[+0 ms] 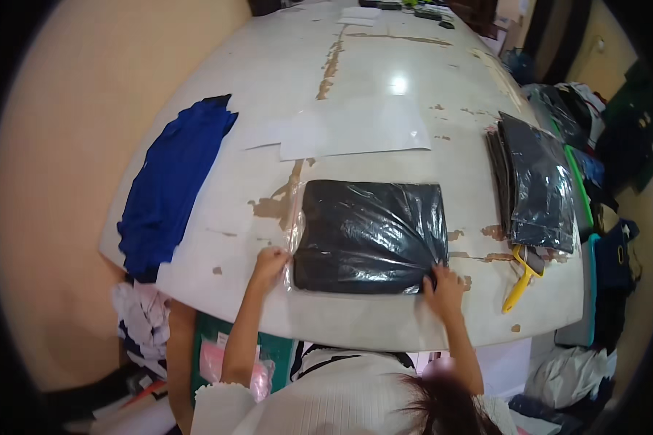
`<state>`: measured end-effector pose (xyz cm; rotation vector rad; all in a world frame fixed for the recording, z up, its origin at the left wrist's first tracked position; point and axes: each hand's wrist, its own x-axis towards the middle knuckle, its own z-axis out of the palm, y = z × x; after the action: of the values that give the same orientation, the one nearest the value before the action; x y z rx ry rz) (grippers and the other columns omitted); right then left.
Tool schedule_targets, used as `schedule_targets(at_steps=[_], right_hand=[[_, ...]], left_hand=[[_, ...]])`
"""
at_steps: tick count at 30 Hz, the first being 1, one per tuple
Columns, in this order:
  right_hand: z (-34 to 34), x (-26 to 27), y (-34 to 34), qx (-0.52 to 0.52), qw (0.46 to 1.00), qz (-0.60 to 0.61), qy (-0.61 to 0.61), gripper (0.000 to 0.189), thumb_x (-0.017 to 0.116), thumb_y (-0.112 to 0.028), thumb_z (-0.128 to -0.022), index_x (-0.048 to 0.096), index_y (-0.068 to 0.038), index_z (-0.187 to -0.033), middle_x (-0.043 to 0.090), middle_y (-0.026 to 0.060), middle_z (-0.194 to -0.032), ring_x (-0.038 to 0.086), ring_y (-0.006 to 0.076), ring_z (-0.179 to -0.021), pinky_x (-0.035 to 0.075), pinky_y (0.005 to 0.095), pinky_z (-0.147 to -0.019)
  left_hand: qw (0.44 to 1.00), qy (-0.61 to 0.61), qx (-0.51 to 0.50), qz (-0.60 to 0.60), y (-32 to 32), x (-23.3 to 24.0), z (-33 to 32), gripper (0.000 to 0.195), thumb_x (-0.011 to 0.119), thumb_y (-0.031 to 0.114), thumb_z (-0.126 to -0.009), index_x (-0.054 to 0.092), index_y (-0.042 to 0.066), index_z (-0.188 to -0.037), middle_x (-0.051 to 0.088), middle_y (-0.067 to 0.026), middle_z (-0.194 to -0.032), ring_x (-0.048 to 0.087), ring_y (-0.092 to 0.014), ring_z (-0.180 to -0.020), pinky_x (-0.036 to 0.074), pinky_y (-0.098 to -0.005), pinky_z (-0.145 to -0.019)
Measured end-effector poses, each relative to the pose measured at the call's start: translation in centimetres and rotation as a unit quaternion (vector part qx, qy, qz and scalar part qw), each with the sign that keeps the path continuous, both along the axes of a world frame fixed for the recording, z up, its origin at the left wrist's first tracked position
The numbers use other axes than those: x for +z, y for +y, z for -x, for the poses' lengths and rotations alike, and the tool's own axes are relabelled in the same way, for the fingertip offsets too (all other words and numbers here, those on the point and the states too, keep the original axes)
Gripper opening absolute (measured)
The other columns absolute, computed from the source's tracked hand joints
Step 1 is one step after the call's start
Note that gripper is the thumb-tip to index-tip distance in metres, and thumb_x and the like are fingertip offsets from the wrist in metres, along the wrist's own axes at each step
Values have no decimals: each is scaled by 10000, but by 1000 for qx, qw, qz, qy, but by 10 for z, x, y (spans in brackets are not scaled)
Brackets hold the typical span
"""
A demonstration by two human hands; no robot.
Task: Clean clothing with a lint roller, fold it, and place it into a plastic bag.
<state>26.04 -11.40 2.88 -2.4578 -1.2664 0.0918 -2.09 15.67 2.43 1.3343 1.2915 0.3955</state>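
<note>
A folded black garment in a clear plastic bag [367, 234] lies flat on the worn white table [370, 321] before me. My left hand [272, 267] pinches the bag's clear left edge near its lower corner. At the lower right corner, my right hand [445, 288] has its fingers on the plastic, and creases fan out from there across the bag. Whether those fingers grip the corner or only press on it is hard to see. The bag's left edge, a clear strip with a faint reddish line, extends past the dark cloth.
Blue folded garments [174, 185] lie along the table's left side. At right is a stack of bagged dark garments [541, 185], with a yellow-handled tool [517, 285] by its lower end. White sheets [353, 130] lie beyond the bag. Bins and clothes [620, 255] line the table's right side.
</note>
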Motion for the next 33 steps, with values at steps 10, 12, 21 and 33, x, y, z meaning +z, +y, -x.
schedule_targets(at_steps=[10, 12, 21, 33], right_hand=[[172, 28, 48, 289, 887, 123, 338, 466, 557, -413, -795, 558, -78, -1119, 603, 138, -1016, 515, 286, -1022, 284, 466, -951], [174, 33, 76, 350, 852, 72, 383, 411, 557, -338, -817, 547, -75, -1132, 596, 136, -1022, 523, 277, -991, 327, 438, -921], [-15, 10, 96, -154, 957, -220, 111, 249, 598, -168, -769, 554, -20, -965, 558, 168, -938, 532, 282, -883, 431, 368, -763], [-60, 57, 138, -8, 829, -138, 542, 310, 648, -222, -782, 604, -13, -1008, 620, 25, -889, 564, 108, -811, 442, 247, -698]], left_hand=[[797, 168, -278, -509, 125, 9, -160, 155, 577, 194, -733, 641, 67, -796, 619, -103, -853, 571, -274, -868, 421, -395, -829], [783, 142, -266, -544, 117, 7, -181, 182, 583, 211, -736, 632, 83, -857, 594, -91, -954, 522, -271, -965, 374, -404, -888], [978, 15, -31, -206, 65, -24, -108, 617, 680, 322, -725, 426, -46, -1149, 465, -205, -1139, 440, -332, -1083, 354, -388, -917], [978, -121, -151, 78, 56, 46, -91, 219, 650, 262, -790, 547, 71, -764, 463, 42, -592, 429, -46, -531, 321, -208, -455]])
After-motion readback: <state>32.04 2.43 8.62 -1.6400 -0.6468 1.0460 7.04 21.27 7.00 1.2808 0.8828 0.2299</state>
